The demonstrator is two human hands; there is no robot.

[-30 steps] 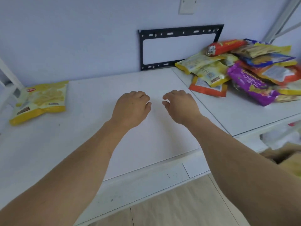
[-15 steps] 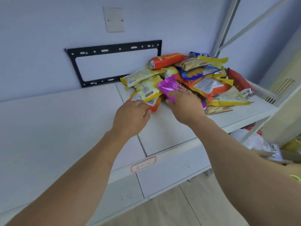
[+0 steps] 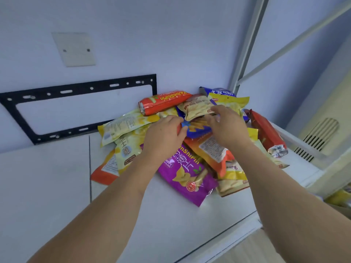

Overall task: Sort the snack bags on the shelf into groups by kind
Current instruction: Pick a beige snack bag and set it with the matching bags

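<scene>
We judge this a storeroom or shop back room: white metal shelf against a bare wall, black mounting bracket, blank wall plate, heaped snack bags.

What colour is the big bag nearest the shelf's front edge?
Purple bag, with yellow crisps pictured; head view.

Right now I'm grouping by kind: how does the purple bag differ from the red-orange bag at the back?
The purple bag lies flat at the pile's front; the red-orange bag sits on top at the back, puffed up. Purple shows pictured chips; red-orange shows mostly lettering. Both read "ShiPin".
</scene>
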